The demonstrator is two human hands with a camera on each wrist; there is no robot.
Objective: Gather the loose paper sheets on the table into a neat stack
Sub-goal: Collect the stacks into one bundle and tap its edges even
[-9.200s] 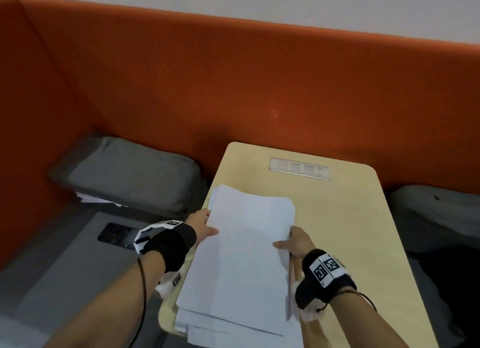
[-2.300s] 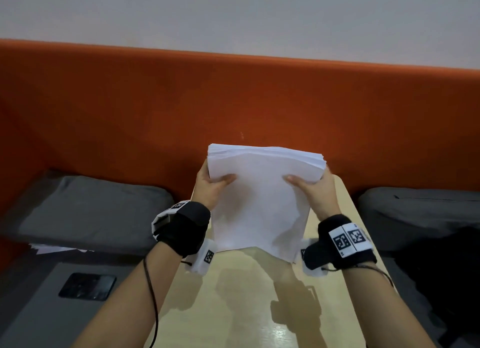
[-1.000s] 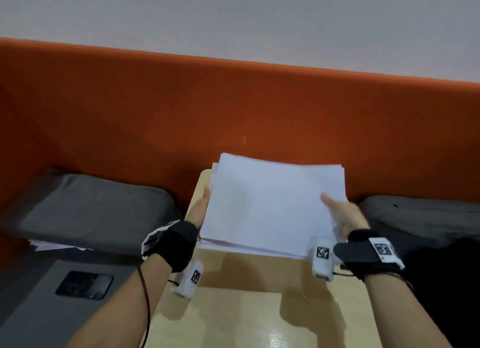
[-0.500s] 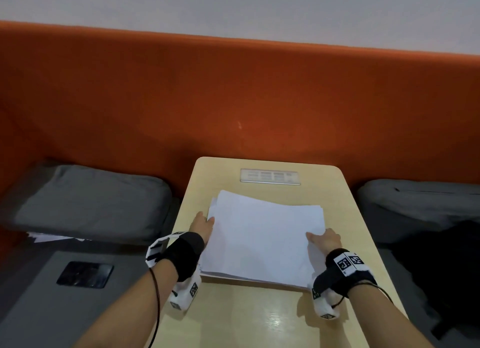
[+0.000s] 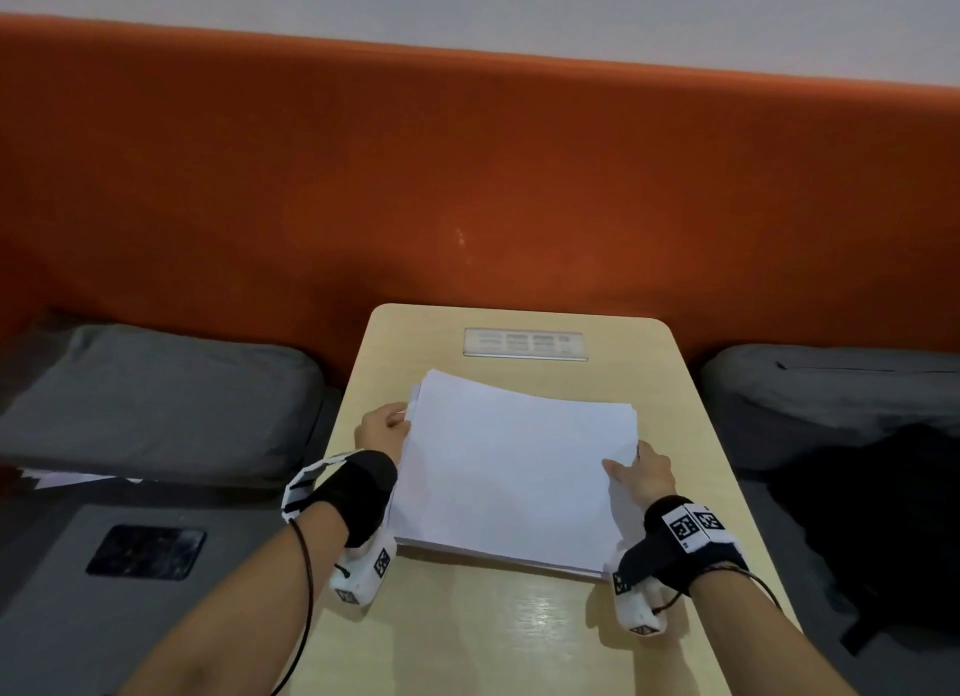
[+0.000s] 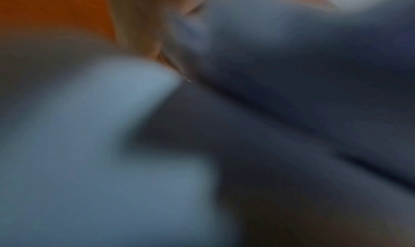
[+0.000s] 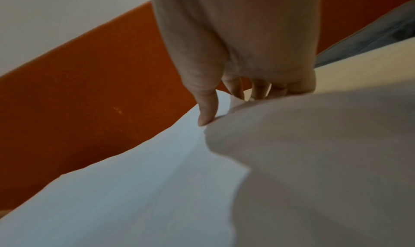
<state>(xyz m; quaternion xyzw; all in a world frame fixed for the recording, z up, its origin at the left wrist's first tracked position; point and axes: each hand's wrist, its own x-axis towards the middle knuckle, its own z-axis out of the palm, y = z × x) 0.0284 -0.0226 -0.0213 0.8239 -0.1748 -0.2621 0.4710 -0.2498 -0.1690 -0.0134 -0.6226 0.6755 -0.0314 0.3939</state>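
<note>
A stack of white paper sheets (image 5: pixel 514 467) lies flat on the small light wooden table (image 5: pixel 519 638), its edges nearly flush and its far edge bowed up a little. My left hand (image 5: pixel 384 428) holds the stack's left edge, with most of its fingers hidden by the paper. My right hand (image 5: pixel 641 469) pinches the right edge, thumb on top. In the right wrist view the thumb (image 7: pixel 206 109) presses onto the top sheet (image 7: pixel 134 188) while the fingers curl behind the edge. The left wrist view is a close blur of paper.
A metal socket panel (image 5: pixel 524 343) is set into the table's far end. Grey cushions (image 5: pixel 156 399) (image 5: pixel 841 383) flank the table below an orange partition (image 5: pixel 467 176). A dark phone (image 5: pixel 146 551) lies on the left bench and a black garment (image 5: pixel 883 529) on the right.
The stack stood upright in both hands, was then tipped flat and lowered onto the table. Over the last half second it stays put and both hands remain at its side edges.
</note>
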